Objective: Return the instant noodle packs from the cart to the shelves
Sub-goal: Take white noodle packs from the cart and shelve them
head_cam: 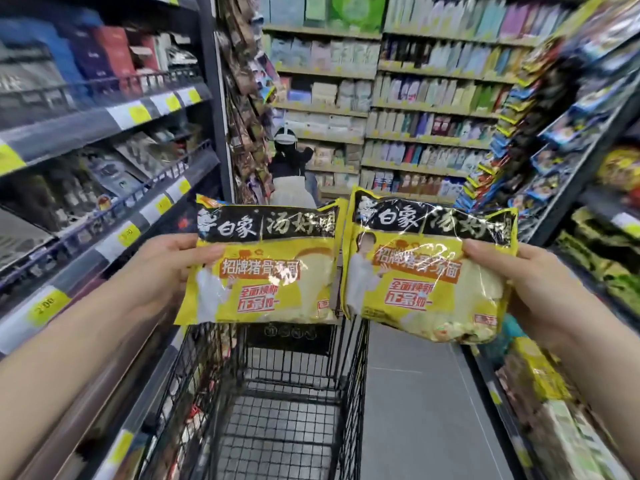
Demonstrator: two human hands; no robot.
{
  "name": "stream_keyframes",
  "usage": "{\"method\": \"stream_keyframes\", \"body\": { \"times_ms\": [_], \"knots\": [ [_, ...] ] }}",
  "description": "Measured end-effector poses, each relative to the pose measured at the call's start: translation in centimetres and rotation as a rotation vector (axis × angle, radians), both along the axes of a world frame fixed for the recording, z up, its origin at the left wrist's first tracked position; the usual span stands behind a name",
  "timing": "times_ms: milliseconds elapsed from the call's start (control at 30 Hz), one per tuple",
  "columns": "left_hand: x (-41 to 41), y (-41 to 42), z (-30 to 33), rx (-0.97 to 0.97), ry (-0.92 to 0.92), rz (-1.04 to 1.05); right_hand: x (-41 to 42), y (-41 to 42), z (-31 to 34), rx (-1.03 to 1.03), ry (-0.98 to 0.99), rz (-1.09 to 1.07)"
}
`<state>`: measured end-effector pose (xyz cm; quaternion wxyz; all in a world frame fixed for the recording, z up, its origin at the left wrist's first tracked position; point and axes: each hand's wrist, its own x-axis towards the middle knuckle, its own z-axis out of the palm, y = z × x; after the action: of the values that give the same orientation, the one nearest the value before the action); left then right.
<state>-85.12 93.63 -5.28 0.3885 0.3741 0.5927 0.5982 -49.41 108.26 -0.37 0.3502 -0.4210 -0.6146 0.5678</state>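
Shelves point(104, 112) flank the cart point(287, 393); a person point(291, 168) stands ahead. Each grip, left point(166, 271) and right point(519, 282), pinches a pack, left pack point(266, 268) and right pack point(429, 271), side by side above it.

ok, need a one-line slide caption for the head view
Left hand and right hand each hold a yellow noodle pack above the wire cart in a store aisle.

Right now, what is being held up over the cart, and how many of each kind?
Yellow noodle packs: 2, the left pack and the right pack
Hands holding them: 2, the left hand and the right hand
Carts: 1, the black wire cart below
Total: 5
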Motion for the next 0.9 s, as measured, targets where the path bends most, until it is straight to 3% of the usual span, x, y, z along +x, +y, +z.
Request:
{"method": "stream_keyframes", "body": {
  "times_ms": [400, 667, 900],
  "knots": [
    [7.8, 6.0, 3.7, 0.066, 0.027, -0.479, 9.2, -12.9, 1.9, -0.039, -0.04, -0.493],
    [20.2, 8.3, 3.6, 0.087, -0.051, -0.897, 17.0, -24.5, 2.6, -0.02, 0.003, -0.944],
    [32.3, 5.3, 4.3, 0.033, -0.061, -1.212, 22.2, -36.0, 2.8, -0.022, -0.002, -1.292]
  ]
}}
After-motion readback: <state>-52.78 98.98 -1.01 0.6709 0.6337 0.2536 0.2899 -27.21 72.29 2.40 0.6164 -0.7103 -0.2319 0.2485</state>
